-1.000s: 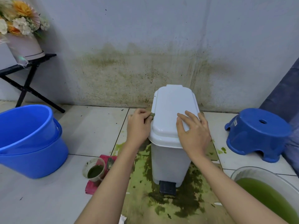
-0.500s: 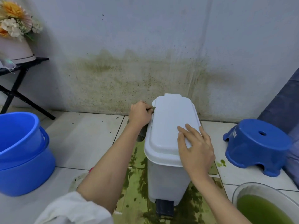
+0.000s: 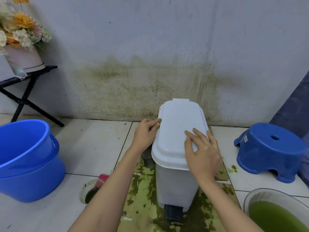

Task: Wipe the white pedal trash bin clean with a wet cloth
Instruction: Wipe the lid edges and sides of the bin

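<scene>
Evidently, a small dark-green wet cloth point(image 3: 160, 121) is pinched in the curled fingers of the left hand point(image 3: 145, 135) and pressed against the left edge of the lid, presumably so the rim can be scrubbed. Between both hands stands the white plastic pedal trash bin point(image 3: 175, 164), on a green-stained floor mat point(image 3: 142, 198) near the wall. Its lid is steadied by the right hand point(image 3: 203, 153), laid flat with fingers spread, probably to stop it shifting.

Bright, even, soft light; faint shadows; wide-angle bending at edges; slight blur.
</scene>
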`<action>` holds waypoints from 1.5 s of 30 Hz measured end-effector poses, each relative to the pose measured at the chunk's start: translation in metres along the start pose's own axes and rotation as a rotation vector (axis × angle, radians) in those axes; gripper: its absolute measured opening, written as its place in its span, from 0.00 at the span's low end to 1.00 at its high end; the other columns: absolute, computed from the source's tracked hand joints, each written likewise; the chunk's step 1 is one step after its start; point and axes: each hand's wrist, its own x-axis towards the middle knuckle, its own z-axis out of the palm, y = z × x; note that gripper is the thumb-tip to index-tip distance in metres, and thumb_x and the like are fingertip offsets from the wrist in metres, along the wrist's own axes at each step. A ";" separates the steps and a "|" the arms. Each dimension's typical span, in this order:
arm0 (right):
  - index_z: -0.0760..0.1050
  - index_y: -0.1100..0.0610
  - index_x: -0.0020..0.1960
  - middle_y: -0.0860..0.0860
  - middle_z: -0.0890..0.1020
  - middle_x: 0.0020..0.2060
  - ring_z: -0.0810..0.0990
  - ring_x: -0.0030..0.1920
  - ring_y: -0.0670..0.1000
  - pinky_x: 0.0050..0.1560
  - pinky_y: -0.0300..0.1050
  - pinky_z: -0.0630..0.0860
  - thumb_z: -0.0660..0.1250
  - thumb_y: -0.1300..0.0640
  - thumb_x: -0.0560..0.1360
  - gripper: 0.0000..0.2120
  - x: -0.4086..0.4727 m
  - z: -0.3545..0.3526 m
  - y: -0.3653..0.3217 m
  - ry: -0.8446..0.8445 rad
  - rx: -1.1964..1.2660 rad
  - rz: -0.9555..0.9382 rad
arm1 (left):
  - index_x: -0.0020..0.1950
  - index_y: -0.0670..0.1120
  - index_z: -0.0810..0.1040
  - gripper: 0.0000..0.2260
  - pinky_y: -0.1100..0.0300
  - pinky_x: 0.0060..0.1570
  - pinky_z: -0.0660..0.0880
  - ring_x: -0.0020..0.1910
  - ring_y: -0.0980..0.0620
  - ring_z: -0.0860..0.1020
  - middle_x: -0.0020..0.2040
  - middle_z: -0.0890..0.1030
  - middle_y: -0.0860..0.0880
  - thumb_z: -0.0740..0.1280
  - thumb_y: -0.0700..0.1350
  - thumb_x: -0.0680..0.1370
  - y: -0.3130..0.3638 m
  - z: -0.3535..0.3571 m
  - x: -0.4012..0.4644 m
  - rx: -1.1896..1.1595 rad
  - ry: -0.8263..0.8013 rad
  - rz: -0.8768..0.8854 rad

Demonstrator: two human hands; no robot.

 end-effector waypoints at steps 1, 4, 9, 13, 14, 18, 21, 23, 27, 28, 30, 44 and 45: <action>0.81 0.46 0.56 0.44 0.79 0.61 0.67 0.70 0.52 0.61 0.56 0.72 0.65 0.53 0.76 0.11 0.000 -0.001 -0.001 -0.012 -0.004 0.003 | 0.66 0.49 0.76 0.14 0.64 0.53 0.66 0.57 0.51 0.74 0.55 0.76 0.51 0.62 0.47 0.81 0.001 -0.006 -0.015 0.014 -0.012 0.013; 0.80 0.45 0.58 0.43 0.77 0.62 0.65 0.71 0.51 0.64 0.54 0.70 0.64 0.51 0.77 0.12 0.001 -0.006 -0.003 -0.061 -0.019 0.008 | 0.64 0.49 0.78 0.13 0.66 0.52 0.65 0.55 0.55 0.74 0.53 0.76 0.54 0.63 0.46 0.80 0.012 -0.027 -0.047 0.086 -0.043 0.063; 0.76 0.44 0.63 0.41 0.71 0.68 0.58 0.73 0.48 0.68 0.48 0.61 0.61 0.48 0.78 0.14 0.006 -0.014 0.002 -0.220 0.037 0.006 | 0.62 0.52 0.80 0.12 0.67 0.42 0.61 0.48 0.55 0.73 0.49 0.78 0.52 0.62 0.48 0.80 0.074 -0.046 -0.045 0.116 0.111 0.232; 0.68 0.49 0.70 0.43 0.64 0.72 0.57 0.74 0.46 0.71 0.47 0.57 0.59 0.50 0.80 0.19 0.011 -0.022 0.004 -0.298 0.132 0.026 | 0.74 0.49 0.65 0.20 0.57 0.68 0.59 0.71 0.46 0.63 0.71 0.68 0.45 0.55 0.52 0.83 0.093 -0.019 -0.029 0.240 -0.032 0.167; 0.66 0.50 0.71 0.44 0.63 0.73 0.57 0.74 0.46 0.72 0.46 0.56 0.58 0.52 0.80 0.19 0.011 -0.023 0.004 -0.303 0.162 0.038 | 0.77 0.50 0.57 0.24 0.48 0.73 0.52 0.76 0.43 0.53 0.77 0.58 0.46 0.52 0.55 0.83 0.086 -0.009 -0.034 0.353 -0.116 0.097; 0.60 0.51 0.74 0.45 0.58 0.75 0.55 0.74 0.45 0.70 0.39 0.52 0.53 0.54 0.82 0.20 0.013 -0.019 0.007 -0.276 0.169 0.073 | 0.78 0.44 0.47 0.29 0.48 0.73 0.38 0.77 0.47 0.39 0.79 0.44 0.45 0.44 0.58 0.82 0.054 0.023 -0.049 0.613 -0.222 0.047; 0.60 0.51 0.74 0.46 0.58 0.75 0.56 0.74 0.46 0.70 0.40 0.54 0.50 0.55 0.82 0.20 0.013 -0.013 0.006 -0.217 0.149 0.094 | 0.78 0.41 0.48 0.28 0.49 0.73 0.40 0.77 0.46 0.41 0.78 0.44 0.41 0.46 0.54 0.82 0.065 0.032 -0.014 0.643 -0.273 -0.001; 0.60 0.51 0.73 0.46 0.59 0.75 0.57 0.74 0.47 0.70 0.42 0.55 0.49 0.55 0.83 0.19 0.013 -0.011 0.005 -0.183 0.158 0.121 | 0.78 0.41 0.48 0.28 0.47 0.74 0.41 0.77 0.45 0.41 0.78 0.44 0.41 0.47 0.54 0.82 0.081 0.043 0.012 0.656 -0.316 -0.030; 0.62 0.53 0.73 0.48 0.63 0.73 0.60 0.73 0.48 0.69 0.44 0.61 0.50 0.58 0.82 0.19 0.012 -0.010 0.006 -0.079 0.204 0.148 | 0.79 0.51 0.47 0.28 0.45 0.73 0.39 0.77 0.46 0.40 0.79 0.43 0.45 0.46 0.60 0.81 0.093 0.065 0.019 0.680 -0.373 0.069; 0.62 0.53 0.73 0.48 0.65 0.72 0.61 0.72 0.48 0.69 0.46 0.63 0.51 0.58 0.82 0.19 0.011 -0.009 0.006 -0.058 0.208 0.142 | 0.78 0.53 0.47 0.27 0.45 0.73 0.39 0.77 0.46 0.41 0.79 0.43 0.46 0.46 0.60 0.81 0.089 0.064 0.012 0.677 -0.370 0.089; 0.63 0.53 0.72 0.50 0.67 0.71 0.62 0.72 0.50 0.68 0.48 0.65 0.51 0.59 0.82 0.19 0.008 -0.008 0.007 -0.031 0.208 0.122 | 0.78 0.55 0.48 0.25 0.47 0.73 0.40 0.77 0.46 0.41 0.79 0.45 0.48 0.46 0.57 0.81 0.077 0.055 -0.010 0.661 -0.304 0.086; 0.63 0.53 0.72 0.50 0.68 0.69 0.67 0.68 0.53 0.65 0.53 0.68 0.60 0.44 0.77 0.26 0.007 -0.011 0.010 -0.115 0.294 0.394 | 0.75 0.62 0.59 0.37 0.47 0.66 0.68 0.68 0.45 0.69 0.74 0.64 0.47 0.71 0.56 0.70 0.048 0.011 0.003 -0.240 -0.203 -0.315; 0.62 0.53 0.72 0.50 0.69 0.69 0.68 0.67 0.53 0.63 0.51 0.69 0.61 0.43 0.76 0.28 0.009 -0.012 0.010 -0.152 0.313 0.433 | 0.75 0.61 0.58 0.38 0.47 0.64 0.71 0.64 0.46 0.73 0.71 0.69 0.48 0.73 0.55 0.69 0.048 0.011 0.001 -0.310 -0.188 -0.341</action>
